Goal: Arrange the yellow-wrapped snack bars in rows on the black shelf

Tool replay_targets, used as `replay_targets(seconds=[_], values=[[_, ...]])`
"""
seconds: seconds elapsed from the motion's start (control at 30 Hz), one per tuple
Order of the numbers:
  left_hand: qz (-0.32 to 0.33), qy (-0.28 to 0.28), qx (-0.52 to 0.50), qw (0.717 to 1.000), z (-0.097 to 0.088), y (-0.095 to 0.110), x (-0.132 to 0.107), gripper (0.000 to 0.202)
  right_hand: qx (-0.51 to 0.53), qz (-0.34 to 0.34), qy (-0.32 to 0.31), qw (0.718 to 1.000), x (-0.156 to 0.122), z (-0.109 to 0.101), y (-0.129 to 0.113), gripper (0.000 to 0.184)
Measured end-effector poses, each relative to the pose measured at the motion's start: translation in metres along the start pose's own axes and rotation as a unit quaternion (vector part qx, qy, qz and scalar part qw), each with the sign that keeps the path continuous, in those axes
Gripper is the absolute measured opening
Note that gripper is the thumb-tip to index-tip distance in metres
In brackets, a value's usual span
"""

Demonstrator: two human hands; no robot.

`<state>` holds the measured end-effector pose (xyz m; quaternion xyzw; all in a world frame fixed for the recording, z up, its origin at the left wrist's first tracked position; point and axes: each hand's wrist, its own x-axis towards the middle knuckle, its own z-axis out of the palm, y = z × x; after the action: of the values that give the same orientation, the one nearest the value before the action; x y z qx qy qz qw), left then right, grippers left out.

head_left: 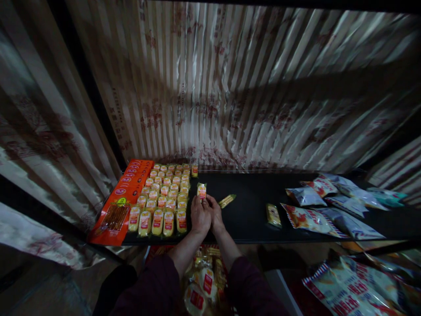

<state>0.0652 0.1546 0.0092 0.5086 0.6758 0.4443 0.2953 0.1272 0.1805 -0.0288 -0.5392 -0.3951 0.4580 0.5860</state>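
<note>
Over the black shelf (246, 219), my left hand (200, 217) and my right hand (215, 213) are close together, fingers closed at the lower end of a small wrapped snack cake (201, 190). The cake points away from me, its red and white label facing up. To the left, rows of similar wrapped cakes (158, 221) are lined up side by side. A loose wrapped snack (227, 201) lies tilted just right of my right hand. Farther right is another single wrapped cake (273, 215). My fingertips are partly hidden behind the hands.
An orange snack packet (121, 193) borders the rows at the left end. Several snack bags (312, 220) lie loosely at the right. Below the shelf are a box of wrapped snacks (207, 281) and larger bags (358, 285). Striped sheeting (210, 87) hangs behind, between dark posts.
</note>
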Motion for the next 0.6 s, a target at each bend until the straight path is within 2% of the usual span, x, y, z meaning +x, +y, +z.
replay_targets(seconds=[0.17,0.27,0.4,0.6], values=[[-0.011,-0.004,0.009,1.000,0.002,0.004,0.011,0.035,0.041,0.004,-0.002,0.999,0.012,0.006,0.002,0.042],[-0.004,0.017,0.006,1.000,0.009,0.006,0.021,0.031,0.051,-0.001,0.007,0.999,0.021,0.010,0.001,0.041],[-0.010,0.043,0.012,0.999,0.018,0.010,0.034,0.026,0.036,-0.022,0.005,0.999,0.035,0.014,-0.001,0.040],[-0.009,0.031,0.004,0.999,0.020,0.016,0.049,0.024,-0.008,-0.037,0.015,0.999,0.055,0.015,0.001,0.035]])
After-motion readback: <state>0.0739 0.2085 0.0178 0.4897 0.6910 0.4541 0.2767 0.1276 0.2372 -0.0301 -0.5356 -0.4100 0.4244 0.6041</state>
